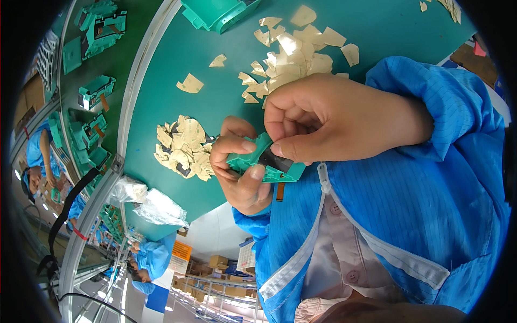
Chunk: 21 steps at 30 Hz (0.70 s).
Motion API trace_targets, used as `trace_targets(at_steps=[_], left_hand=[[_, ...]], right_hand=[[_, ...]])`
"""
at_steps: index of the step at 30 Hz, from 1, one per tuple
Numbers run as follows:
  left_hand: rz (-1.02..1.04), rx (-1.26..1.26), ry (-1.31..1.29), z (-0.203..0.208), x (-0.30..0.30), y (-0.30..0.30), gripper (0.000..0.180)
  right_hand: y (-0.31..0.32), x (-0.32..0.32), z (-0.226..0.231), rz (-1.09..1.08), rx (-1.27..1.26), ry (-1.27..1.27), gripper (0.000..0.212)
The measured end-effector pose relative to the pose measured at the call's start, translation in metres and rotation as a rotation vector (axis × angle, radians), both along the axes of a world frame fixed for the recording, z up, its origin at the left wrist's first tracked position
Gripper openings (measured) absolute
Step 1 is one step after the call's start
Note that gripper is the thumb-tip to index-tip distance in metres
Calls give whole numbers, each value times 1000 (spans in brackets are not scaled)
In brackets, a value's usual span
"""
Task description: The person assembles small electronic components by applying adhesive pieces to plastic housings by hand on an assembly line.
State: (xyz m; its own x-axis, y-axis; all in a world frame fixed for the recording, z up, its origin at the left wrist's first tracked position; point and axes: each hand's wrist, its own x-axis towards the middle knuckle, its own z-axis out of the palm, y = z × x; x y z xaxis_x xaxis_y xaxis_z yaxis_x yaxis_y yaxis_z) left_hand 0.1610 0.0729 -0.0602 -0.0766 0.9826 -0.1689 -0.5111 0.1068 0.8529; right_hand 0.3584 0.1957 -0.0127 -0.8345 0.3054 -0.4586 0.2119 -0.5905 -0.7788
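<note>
My left hand [239, 169] grips a small green plastic part [258, 161] close to my chest, thumb and fingers around its lower end. My right hand [328, 116] pinches a dark strip [274, 159] lying on that part, fingertips pressed against it. Both sleeves are blue. Just beyond the hands, piles of pale yellow backing scraps [186, 148] lie on the green table [161, 86], with a second, larger pile of scraps [293, 54] further off.
A green housing [218, 13] sits at the table's far edge. Several green parts [97, 91] ride a conveyor beside a metal rail [132, 91]. Clear plastic bags [156, 207] lie by the table edge. Other people in blue coats [153, 258] work along the line.
</note>
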Motion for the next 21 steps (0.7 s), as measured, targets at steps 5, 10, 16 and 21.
trace_targets(at_steps=[5, 10, 16, 21], left_hand=[[-1, -10, -20, 0, 1, 0, 31], [5, -17, -46, 0, 3, 1, 30], [9, 5, 4, 0, 4, 1, 30], [49, -47, 50, 8, 13, 4, 31]], right_hand=[[0, 2, 2, -15, 32, -22, 11], [-1, 3, 2, -32, 49, -26, 11], [-2, 2, 0, -35, 59, -21, 11], [0, 3, 1, -26, 60, -33, 12]])
